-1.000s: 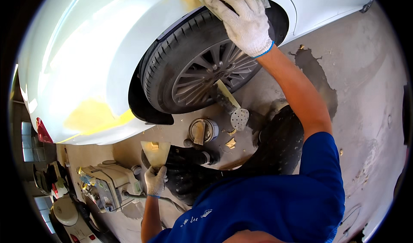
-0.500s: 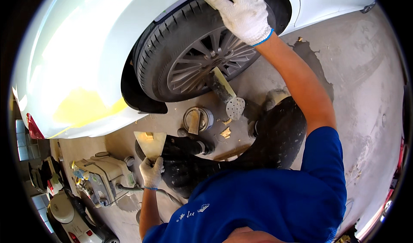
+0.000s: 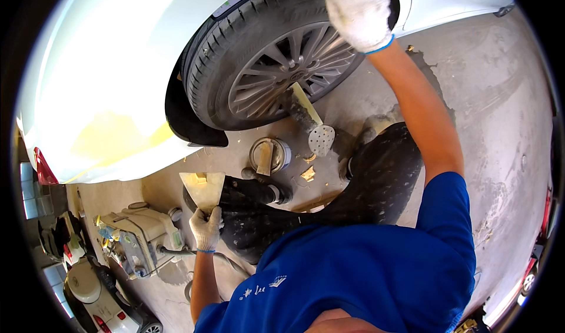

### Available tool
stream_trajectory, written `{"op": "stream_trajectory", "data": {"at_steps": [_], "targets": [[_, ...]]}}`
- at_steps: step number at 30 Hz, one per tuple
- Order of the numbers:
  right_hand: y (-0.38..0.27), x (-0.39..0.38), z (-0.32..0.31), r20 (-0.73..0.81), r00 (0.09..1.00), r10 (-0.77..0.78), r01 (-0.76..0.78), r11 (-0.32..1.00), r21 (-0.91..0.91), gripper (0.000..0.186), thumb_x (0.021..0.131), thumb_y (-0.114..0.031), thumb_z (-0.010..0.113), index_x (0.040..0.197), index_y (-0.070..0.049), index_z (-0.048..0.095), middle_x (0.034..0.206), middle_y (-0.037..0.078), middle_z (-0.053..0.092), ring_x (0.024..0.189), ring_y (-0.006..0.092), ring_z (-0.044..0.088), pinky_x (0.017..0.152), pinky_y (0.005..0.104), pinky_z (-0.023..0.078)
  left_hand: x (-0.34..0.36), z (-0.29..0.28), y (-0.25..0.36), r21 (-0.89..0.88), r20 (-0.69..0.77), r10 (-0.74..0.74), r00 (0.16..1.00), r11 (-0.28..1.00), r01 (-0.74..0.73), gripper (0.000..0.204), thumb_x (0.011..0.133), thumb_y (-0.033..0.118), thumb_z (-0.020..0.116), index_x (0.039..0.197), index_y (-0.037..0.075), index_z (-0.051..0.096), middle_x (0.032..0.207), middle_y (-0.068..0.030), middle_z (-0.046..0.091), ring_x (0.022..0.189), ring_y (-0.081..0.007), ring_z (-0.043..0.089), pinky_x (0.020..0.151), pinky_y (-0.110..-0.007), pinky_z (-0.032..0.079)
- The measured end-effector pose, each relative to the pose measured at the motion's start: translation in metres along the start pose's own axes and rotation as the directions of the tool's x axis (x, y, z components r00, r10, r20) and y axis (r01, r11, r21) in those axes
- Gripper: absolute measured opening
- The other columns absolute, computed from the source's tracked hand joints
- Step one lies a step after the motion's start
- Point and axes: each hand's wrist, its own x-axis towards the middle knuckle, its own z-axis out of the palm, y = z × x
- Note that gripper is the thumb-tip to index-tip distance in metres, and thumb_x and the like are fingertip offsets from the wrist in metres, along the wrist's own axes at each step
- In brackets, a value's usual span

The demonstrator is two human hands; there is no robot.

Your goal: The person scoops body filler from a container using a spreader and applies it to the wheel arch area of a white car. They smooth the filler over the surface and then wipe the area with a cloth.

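By the wheel-arch edge (image 3: 183, 56) of the white car (image 3: 112, 80), right hand (image 3: 358, 14), fingertips cut off above; openness and any hold: cannot tell. Left hand (image 3: 206, 229) closed around a spreader (image 3: 203, 196) (yellow lump (image 3: 202, 180) on its blade), narrow end hidden by fingers, beside dark trouser leg (image 3: 253, 218).

The car (image 3: 135, 44) looks glossy, its tyre (image 3: 216, 90) matt rubber, the wheel (image 3: 282, 69) satin metal, the gloves (image 3: 206, 231) knitted cloth, the floor (image 3: 500, 115) matt.

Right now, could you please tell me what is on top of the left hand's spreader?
A small yellow lump sits near the far edge of the spreader. The gloved left hand covers part of its near end, so whatever is there cannot be seen.
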Motion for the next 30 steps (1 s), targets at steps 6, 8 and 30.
{"op": "stream_trajectory", "data": {"at_steps": [6, 8, 30], "targets": [[0.006, -0.010, 0.015, 0.048, 0.991, 0.125, -0.126, 0.992, 0.025, 0.034, 0.085, -0.006, 0.067, 0.117, -0.015, 0.074, 0.118, 0.003, 0.069, 0.107, 0.0256, 0.065, 0.096, 0.0394, 0.053, 0.003, 0.003, 0.005, -0.009, 0.010, -0.011, 1.000, 1.000, 0.011, 0.022, 0.093, 0.017, 0.077, 0.087, 0.000, 0.065, 0.068, -0.0006, 0.062, 0.055, -0.0055, 0.055, 0.048, -0.023, 0.046], [0.006, -0.019, 0.014, 0.067, 0.985, 0.156, -0.159, 0.987, 0.028, 0.034, 0.085, -0.006, 0.067, 0.117, -0.015, 0.074, 0.118, 0.003, 0.069, 0.107, 0.0257, 0.065, 0.096, 0.0394, 0.053, 0.003, 0.002, 0.005, -0.027, 0.016, -0.025, 1.000, 0.999, 0.026, 0.023, 0.093, 0.019, 0.078, 0.088, 0.000, 0.065, 0.068, -0.0004, 0.062, 0.055, -0.0056, 0.055, 0.048, -0.024, 0.046], [0.026, -0.046, 0.002, 0.107, 0.915, 0.388, -0.397, 0.914, 0.081, 0.031, 0.088, -0.004, 0.066, 0.116, -0.013, 0.074, 0.117, 0.004, 0.069, 0.105, 0.0271, 0.066, 0.095, 0.0395, 0.054, 0.005, -0.001, -0.006, -0.055, 0.020, -0.011, 1.000, 0.998, 0.012, 0.024, 0.094, 0.020, 0.079, 0.091, 0.001, 0.065, 0.068, -0.0003, 0.061, 0.052, -0.0055, 0.053, 0.047, -0.023, 0.046]]}}
